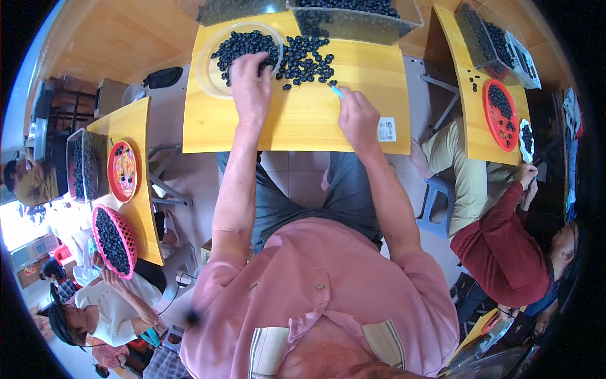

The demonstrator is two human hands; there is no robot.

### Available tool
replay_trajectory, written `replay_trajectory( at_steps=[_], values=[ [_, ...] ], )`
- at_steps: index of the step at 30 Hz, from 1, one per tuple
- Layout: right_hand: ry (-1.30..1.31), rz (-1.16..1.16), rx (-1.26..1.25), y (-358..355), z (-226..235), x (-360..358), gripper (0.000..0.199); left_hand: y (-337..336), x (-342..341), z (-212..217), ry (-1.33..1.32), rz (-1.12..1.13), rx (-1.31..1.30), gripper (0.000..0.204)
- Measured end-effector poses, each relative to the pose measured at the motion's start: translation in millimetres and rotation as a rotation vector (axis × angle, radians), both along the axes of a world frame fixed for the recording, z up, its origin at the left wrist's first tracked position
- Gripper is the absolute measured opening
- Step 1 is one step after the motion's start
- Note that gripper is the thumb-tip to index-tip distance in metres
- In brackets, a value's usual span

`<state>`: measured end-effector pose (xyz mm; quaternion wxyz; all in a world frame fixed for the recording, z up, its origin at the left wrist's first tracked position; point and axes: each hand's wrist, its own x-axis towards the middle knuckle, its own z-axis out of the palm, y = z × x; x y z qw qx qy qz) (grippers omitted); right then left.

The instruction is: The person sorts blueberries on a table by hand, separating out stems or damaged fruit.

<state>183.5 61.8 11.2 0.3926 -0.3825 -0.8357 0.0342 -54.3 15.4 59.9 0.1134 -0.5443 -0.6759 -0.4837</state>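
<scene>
My left hand (250,88) reaches over the near side of a clear round tub (206,71), its fingers bent above the dark round berries (247,44) inside, thumb apart. Nothing shows in its grasp, though the fingertips are partly hidden. Right of the tub, loose berries (306,60) like blueberries lie spread on the yellow table (297,120). My right hand (358,120) is closed round a small tool with a light-blue handle (338,92). The tool's end meets a single berry (332,83) at the near edge of the spread.
Clear bins (353,25) of berries stand at the table's far edge. A white label (386,129) lies by my right hand. Other people sit at side tables with a red tray (501,115), an orange-red plate (123,170) and a pink basket (131,243).
</scene>
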Motion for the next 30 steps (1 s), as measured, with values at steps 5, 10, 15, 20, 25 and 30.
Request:
replay_trajectory(
  at_steps=[5,10,15,20,25,30],
  values=[
    [0.299,-0.097,-0.117,4.3,-2.0,0.8,0.023,17.6,48.5,-20.0,-0.009,-0.355,-0.268,0.018],
    [0.394,-0.152,-0.183,8.3,-6.4,3.4,0.02,38.0,81.5,-38.8,0.074,-0.314,-0.406,0.021],
    [0.349,-0.149,-0.197,5.9,-5.6,3.0,0.018,34.6,81.0,-41.3,0.084,-0.273,-0.437,0.021],
    [0.299,-0.123,-0.171,5.3,-3.6,0.7,0.017,9.1,72.0,-37.0,0.08,-0.264,-0.355,0.021],
    [0.209,-0.075,-0.171,6.7,-7.1,1.6,0.019,-10.7,72.8,-32.3,-0.284,-0.177,-0.461,0.022],
    [0.052,-0.055,-0.237,12.4,4.0,-5.2,0.021,-15.7,62.0,-50.6,-0.649,-0.227,-0.228,0.019]
  ],
)
